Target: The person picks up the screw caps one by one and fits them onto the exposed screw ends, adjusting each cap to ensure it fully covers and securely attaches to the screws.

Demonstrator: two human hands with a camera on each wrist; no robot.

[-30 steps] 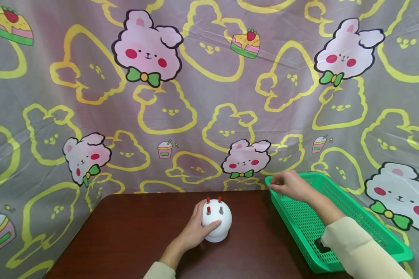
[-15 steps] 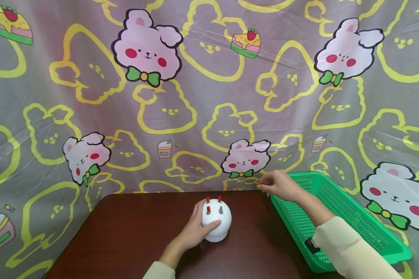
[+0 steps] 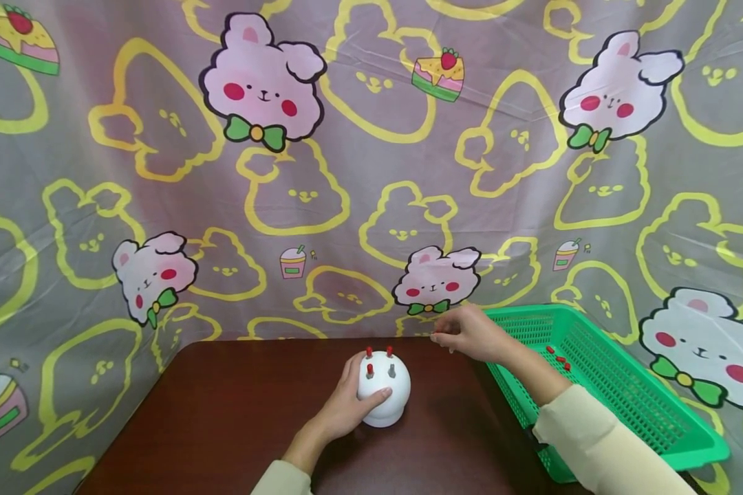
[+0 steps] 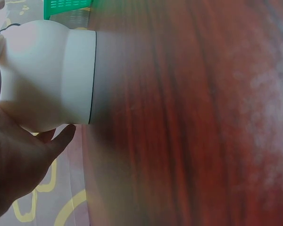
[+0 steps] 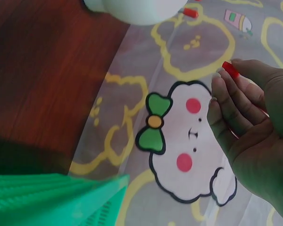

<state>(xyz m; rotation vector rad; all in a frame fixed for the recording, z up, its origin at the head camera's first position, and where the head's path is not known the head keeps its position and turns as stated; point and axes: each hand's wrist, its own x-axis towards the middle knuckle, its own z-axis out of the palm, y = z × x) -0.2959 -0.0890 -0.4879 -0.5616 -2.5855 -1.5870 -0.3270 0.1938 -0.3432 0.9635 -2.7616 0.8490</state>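
Note:
A white ball-shaped body [image 3: 385,404] on a short round base stands upright on the table. Four-sided in layout, its top carries small metal toggle levers: three wear red caps [image 3: 369,370], while the front right lever [image 3: 392,371] is bare grey metal. My left hand [image 3: 345,404] grips the ball's left side, thumb across its front; the left wrist view shows the white body [image 4: 45,70] close up. Between thumb and fingertips my right hand [image 3: 475,334] pinches a small red cap [image 5: 230,69], to the right of the ball and apart from it.
A green plastic basket [image 3: 700,447] stands at the table's right, under my right forearm. Several loose red caps [image 3: 561,359] lie inside it. Behind the dark wooden table [image 3: 241,399] hangs a rabbit-patterned curtain [image 3: 359,158].
My right hand has moved left from over the basket toward the ball, carrying the red cap. Loose caps in the basket have come into sight. My left hand keeps its grip.

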